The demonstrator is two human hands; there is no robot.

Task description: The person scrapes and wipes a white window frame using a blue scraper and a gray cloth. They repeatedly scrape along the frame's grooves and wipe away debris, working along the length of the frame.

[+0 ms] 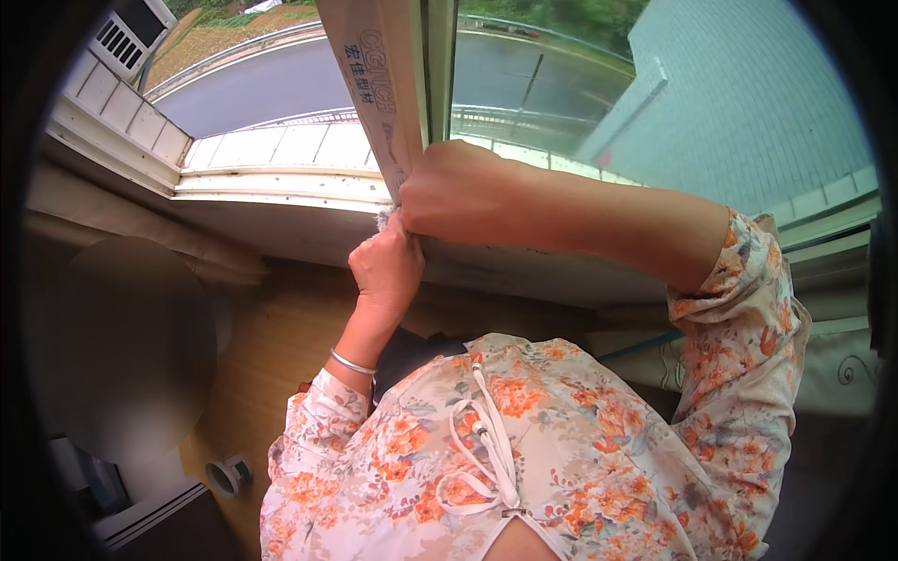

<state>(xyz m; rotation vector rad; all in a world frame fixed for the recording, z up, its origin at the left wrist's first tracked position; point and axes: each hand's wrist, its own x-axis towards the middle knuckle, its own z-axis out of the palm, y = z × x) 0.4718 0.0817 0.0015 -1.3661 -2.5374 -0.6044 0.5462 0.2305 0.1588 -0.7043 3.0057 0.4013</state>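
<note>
In front of me stands the pale upright frame (379,89) of a sliding window, with protective film on its face. My right hand (454,192) is closed in a fist against the lower part of this frame; what its fingers hold is hidden. Just below, my left hand (388,266) is closed, its fingertips meeting the right hand at the frame's bottom corner. A small grey fuzzy wad (383,219) pokes out beside the left fingers. A silver bracelet (353,361) circles my left wrist.
Left of the frame the window is open above a white, speckled sill (281,187). A glass pane (552,84) fills the right side. On the wooden floor (281,318) lies a round whitish object (227,476), near a dark grey box-like piece (168,524). A curtain (103,206) hangs at left.
</note>
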